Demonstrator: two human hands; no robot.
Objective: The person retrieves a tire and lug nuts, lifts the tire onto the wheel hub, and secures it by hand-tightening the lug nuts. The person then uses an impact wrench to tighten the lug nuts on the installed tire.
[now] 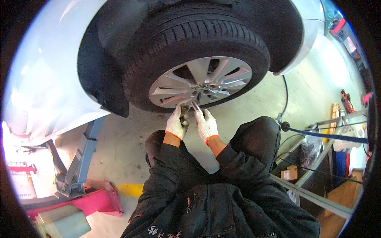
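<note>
In front of me is a car wheel, with a silver multi-spoke rim (198,71) inside a black tire (158,51). Just below the hub, my right hand (206,126), in a white glove with an orange cuff, grips a short shiny metal cylinder (195,106), possibly a socket. The cylinder's upper end points at the lower spokes; I cannot tell whether it touches them. Close beside it, my left hand (177,123) wears a matching glove, darkened at the fingertips. Its fingers are curled together near the rim's lower edge, and what they hold, if anything, is hidden.
The white car body (55,75) arches over the wheel. A blue-grey lift arm (85,148) and a red base piece (101,198) stand at left. On the right are a metal frame rack (317,198), a hanging dark hose (285,95) and a small cardboard box (289,173).
</note>
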